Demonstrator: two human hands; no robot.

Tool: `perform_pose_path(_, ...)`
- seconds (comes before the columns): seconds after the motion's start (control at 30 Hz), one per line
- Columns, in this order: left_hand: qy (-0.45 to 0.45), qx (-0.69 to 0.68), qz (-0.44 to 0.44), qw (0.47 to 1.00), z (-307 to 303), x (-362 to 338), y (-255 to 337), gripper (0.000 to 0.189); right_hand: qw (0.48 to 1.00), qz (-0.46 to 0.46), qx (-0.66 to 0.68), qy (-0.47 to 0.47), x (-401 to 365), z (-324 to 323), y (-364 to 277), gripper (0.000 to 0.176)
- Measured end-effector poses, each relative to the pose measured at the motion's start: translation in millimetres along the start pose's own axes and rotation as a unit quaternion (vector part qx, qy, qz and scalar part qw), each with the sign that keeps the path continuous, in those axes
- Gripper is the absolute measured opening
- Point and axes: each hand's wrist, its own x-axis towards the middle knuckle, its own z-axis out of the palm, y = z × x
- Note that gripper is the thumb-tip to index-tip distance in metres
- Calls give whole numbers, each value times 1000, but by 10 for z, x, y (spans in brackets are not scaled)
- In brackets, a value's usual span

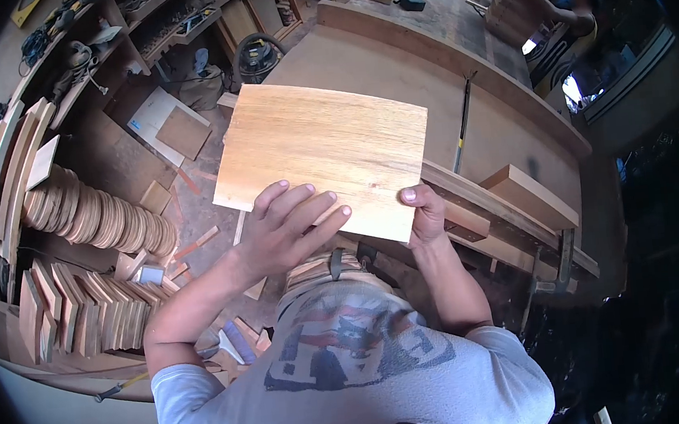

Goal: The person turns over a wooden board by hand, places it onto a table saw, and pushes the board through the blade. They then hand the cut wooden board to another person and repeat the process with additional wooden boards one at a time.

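Observation:
A flat rectangular wooden board (325, 144) with pale, streaked grain is held up in front of my chest, tilted. My right hand (427, 214) grips its near right corner, thumb on the top face and the other fingers hidden beneath. Across the near edge lies my left hand (288, 228), its fingers spread flat on the board's face. I cannot see the left thumb. Beyond the board is a workbench (393, 86) with a raised wooden rim.
Right of the board, a thick wooden block (528, 195) lies on the bench's edge; a thin dark bar (465, 120) crosses the bench. Stacked round wooden pieces (97, 209) and angled pieces (90, 310) stand at left. A shop vacuum (257, 56) stands behind. Another person (578, 25) works at far right.

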Motion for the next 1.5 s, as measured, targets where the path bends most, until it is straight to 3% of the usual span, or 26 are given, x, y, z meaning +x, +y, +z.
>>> perform_pose_path(0.1,-35,-86,-71,993,37,6,-60,44,1000,-10,2,21,19,-282,34,91)
perform_pose_path(0.2,68,-102,-239,963,-48,-53,-264,51,999,-43,-29,3,-18,-484,-31,91)
perform_pose_path(0.23,73,-198,-341,916,-49,-51,-344,54,998,-44,-36,-2,-25,-501,-64,91)
perform_pose_path(0.3,78,-369,-531,759,-25,-69,-456,63,997,-41,-61,4,-23,-570,-102,92)
perform_pose_path(0.4,82,-581,-589,555,66,-162,-522,77,988,-78,-131,-7,42,-456,-212,82)
perform_pose_path(0.43,129,-606,-592,516,71,-114,-513,73,979,-88,-184,-1,59,-379,-297,78)
perform_pose_path(0.53,154,-755,-447,455,130,-79,-662,74,955,-98,-281,7,85,-228,-544,69)
perform_pose_path(0.63,171,-651,-540,505,278,249,-632,80,939,-100,-321,69,84,-132,-699,66)
perform_pose_path(0.73,142,-676,-557,461,320,342,-630,82,949,-95,-281,108,96,-227,-745,69)
perform_pose_path(0.9,99,-759,-482,425,445,169,-814,82,962,-98,-208,149,91,-285,-651,72)
perform_pose_path(0.93,104,-765,-474,425,499,112,-832,82,946,-120,-276,117,64,-303,-653,72)
perform_pose_path(1.03,223,-608,-389,655,593,21,-744,87,866,-186,-464,27,-41,-430,-698,68)
perform_pose_path(1.07,225,-615,-358,666,547,-9,-773,87,786,-319,-510,-142,146,-508,-783,61)
perform_pose_path(1.1,227,-621,-327,675,444,58,-780,87,733,-348,-569,-131,119,-451,-785,59)
perform_pose_path(1.17,296,-693,-381,536,341,207,-590,88,627,-390,-672,-58,-28,-166,-703,52)
perform_pose_path(1.23,328,-770,-382,393,312,203,-572,93,535,-439,-721,-25,-42,-157,-591,48)
perform_pose_path(1.27,322,-784,-357,393,295,182,-576,95,484,-464,-742,-5,-29,-159,-550,46)
perform_pose_path(1.37,289,-838,-279,370,334,54,-614,100,450,-482,-752,14,-17,-301,-456,35)
perform_pose_path(1.5,245,-785,-300,484,295,42,-566,104,381,-543,-748,30,17,-402,-401,33)
